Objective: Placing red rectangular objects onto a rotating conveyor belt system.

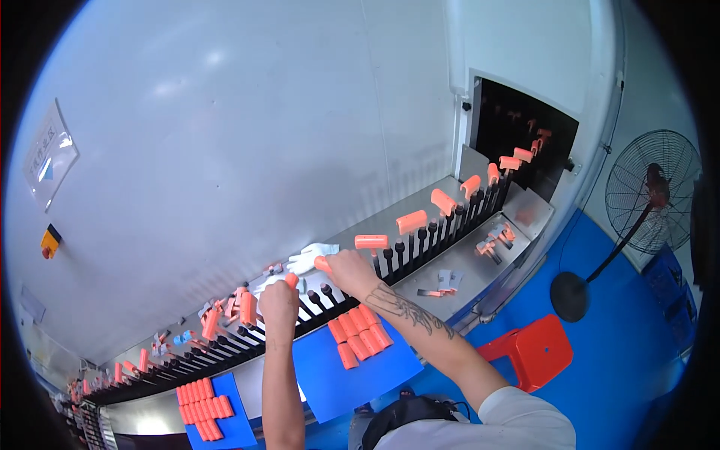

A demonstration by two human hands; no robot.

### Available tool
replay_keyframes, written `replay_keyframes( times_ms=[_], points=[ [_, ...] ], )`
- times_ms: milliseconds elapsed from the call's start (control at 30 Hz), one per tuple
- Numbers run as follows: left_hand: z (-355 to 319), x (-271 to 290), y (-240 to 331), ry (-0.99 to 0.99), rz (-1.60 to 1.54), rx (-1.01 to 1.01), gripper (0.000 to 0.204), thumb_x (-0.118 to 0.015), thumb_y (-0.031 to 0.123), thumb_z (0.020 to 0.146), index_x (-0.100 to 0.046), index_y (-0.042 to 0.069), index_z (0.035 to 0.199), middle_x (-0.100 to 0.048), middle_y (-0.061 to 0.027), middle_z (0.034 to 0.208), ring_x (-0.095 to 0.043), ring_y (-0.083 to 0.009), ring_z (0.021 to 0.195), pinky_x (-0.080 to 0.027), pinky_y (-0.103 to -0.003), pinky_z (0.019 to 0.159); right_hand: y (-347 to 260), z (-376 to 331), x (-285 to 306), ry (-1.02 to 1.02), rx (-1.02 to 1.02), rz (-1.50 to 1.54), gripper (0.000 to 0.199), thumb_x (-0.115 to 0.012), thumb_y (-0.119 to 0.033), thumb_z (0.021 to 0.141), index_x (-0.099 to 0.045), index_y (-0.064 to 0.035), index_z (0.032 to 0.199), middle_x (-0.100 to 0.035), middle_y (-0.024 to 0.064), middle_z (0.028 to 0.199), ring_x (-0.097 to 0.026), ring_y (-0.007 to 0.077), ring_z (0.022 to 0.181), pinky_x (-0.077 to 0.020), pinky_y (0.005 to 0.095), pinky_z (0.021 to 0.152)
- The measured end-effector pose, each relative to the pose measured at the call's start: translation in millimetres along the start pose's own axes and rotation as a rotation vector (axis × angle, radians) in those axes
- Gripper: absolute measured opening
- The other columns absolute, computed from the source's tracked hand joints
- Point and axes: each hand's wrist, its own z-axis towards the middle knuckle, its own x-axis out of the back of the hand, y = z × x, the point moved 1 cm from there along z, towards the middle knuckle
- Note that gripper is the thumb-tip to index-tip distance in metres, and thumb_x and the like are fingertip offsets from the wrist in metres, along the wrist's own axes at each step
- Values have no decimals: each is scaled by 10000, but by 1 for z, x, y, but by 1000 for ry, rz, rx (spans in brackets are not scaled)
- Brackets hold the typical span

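My left hand is closed on an orange plastic cover, whose end sticks out past the fingers. Closed as well, my right hand grips a second orange cover, most of it hidden by the hand. Both hands are above a row of upright black pegs on a long line. White gloves lie just behind the hands. To the right, an orange curved cover sits on a peg, with several more beyond it. Left of my left hand, another orange cover stands on the line.
Blue sheets carry rows of orange covers in front of me and orange pieces further left. The line runs into a dark opening. Small parts lie on the metal ledge. A red stool and a black fan stand at right.
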Motion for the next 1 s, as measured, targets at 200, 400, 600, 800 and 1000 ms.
replay_keyframes(
  times_ms=[200,400,600,800,1000],
  points=[
    [-3,-6,-66,28,-941,310,345,-686,277,860,-716,-57,776,-619,-22,605,-608,-91,586,-464,-280,501,27,11,46,-134,-196,718,186,-665,-145,842,-698,38,841,-663,153,689,-654,264,588,-502,360,560],
    [-174,-58,-15,-123,-634,204,343,-788,119,789,-689,-8,1091,-718,-119,951,-688,-201,863,-550,-326,776,37,-148,2,22,-166,779,379,-676,-119,862,-634,-13,1224,-692,168,1110,-681,294,1017,-536,378,868],
    [-164,-139,45,-51,-226,-182,354,-668,6,760,-667,84,1105,-572,-170,1270,-533,-399,1138,-416,-491,998,57,-183,-63,-37,-54,433,341,-654,-106,846,-642,-62,1184,-643,124,1182,-673,310,974,-561,407,805],
    [-180,-186,106,18,-695,274,467,-662,61,855,-541,-33,1297,-530,-227,1322,-561,-370,1151,-457,-420,989,104,-198,-45,48,198,27,275,-614,-101,794,-642,-35,1060,-607,112,1155,-575,258,1030,-512,365,827],
    [-152,-210,151,116,-655,206,418,-714,84,850,-597,-26,1236,-660,-179,1112,-653,-272,937,-531,-348,826,139,-194,-36,-219,136,67,314,-616,-102,796,-605,-26,1100,-588,119,1132,-574,279,1059,-503,408,839]
  ],
)
